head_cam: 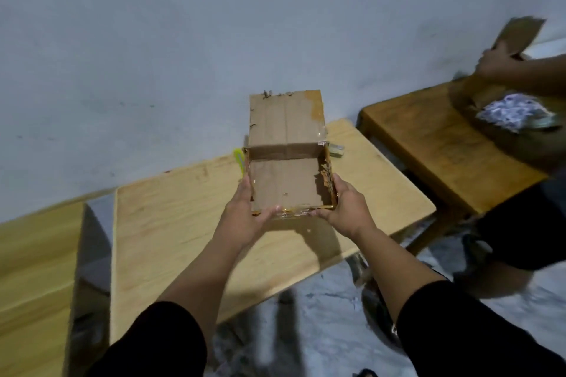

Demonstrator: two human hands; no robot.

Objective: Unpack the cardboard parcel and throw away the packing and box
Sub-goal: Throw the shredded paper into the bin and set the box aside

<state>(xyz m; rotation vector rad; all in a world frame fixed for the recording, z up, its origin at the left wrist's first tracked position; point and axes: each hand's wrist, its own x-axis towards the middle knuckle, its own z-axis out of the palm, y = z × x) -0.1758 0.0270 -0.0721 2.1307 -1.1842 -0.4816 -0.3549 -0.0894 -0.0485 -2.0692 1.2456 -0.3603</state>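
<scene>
From the head camera, the open cardboard box (288, 180) is held in the air above the light wooden table (171, 223), its far flap standing upright. The left hand (245, 217) clasps the box's near left corner, and the right hand (343, 208) clasps its near right corner, fingers curled round the walls. Behind the box, on the table, lies something yellow-green (239, 157), perhaps a cutter. Right of the box, another person's hand (496, 66) holds a blurred second carton (517, 37).

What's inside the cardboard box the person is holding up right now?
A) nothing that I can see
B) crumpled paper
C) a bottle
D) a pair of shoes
A: the cardboard box, held by the left hand and right hand, shows only its bare brown bottom, flap raised.
</scene>
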